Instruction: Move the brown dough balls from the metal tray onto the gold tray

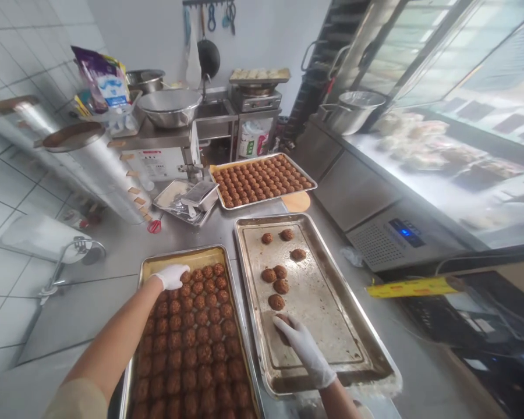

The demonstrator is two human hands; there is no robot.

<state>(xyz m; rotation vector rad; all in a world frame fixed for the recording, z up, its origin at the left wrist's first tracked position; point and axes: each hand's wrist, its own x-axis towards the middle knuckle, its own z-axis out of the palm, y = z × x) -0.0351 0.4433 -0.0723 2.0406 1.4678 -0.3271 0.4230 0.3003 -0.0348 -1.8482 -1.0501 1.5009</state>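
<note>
My left hand (171, 277), in a white glove, has its fingers closed on a brown ball (186, 276) at the far row of the left tray (222, 250). That tray is lined with paper and filled with rows of similar brown balls (202, 334). My right hand (303, 346), also gloved, curls over a brown ball (283, 319) in the right metal tray (334, 340); the hand covers part of that ball. Several loose brown balls (276, 302) lie ahead of it on the greasy tray bottom.
Beyond stands another full tray (262, 180). Metal containers (199, 195) and red scissors (154, 226) lie on the steel counter (109, 291). Tall metal cylinders (96, 166) stand left, a large metal bowl (170, 107) behind. A yellow roll (414, 287) is at the right.
</note>
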